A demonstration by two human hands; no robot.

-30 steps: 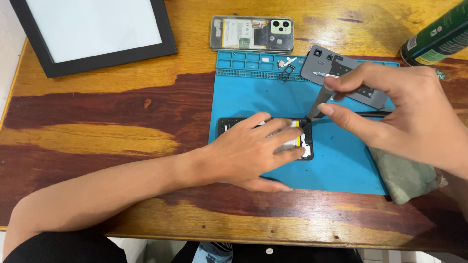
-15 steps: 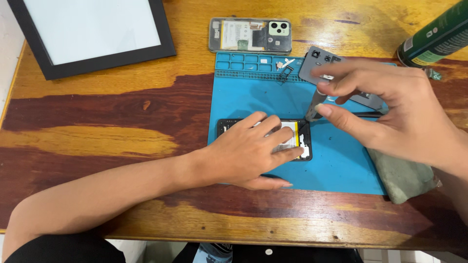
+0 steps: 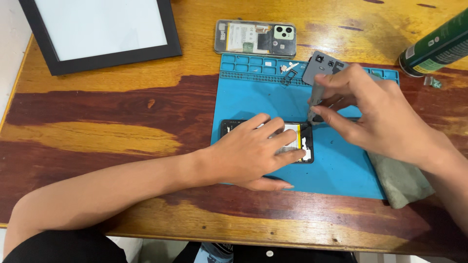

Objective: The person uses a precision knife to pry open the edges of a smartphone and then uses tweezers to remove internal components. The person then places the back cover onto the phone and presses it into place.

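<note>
Pinning the opened phone point(image 3: 304, 141) flat on the blue work mat point(image 3: 253, 104), your left hand point(image 3: 253, 151) lies spread over it, fingers stretched across the exposed inside and thumb tucked along the near edge; it presses down and grips nothing. Your right hand point(image 3: 370, 114) is closed around a slim grey tool point(image 3: 314, 100), pinched between thumb and fingers, its tip pointing down at the phone's upper right corner. Whether the tip touches the phone you cannot tell from this view.

By the look of it, you are working at something small in that corner of the phone, with the body held steady against slipping. The next move seems to call for a light, well-aimed touch with the tip and firm, even pressure from the left hand so the phone does not shift on the mat.

Only the phone's right end shows past your fingers: a black frame, a pale panel with a yellow stripe, and small parts at the edge. It sits near the middle of the mat, on the wooden desk point(image 3: 97, 107). A grey back cover point(image 3: 321, 65) lies just behind your right hand, and a second phone point(image 3: 253, 38) with a clear back rests beyond the mat.
</note>
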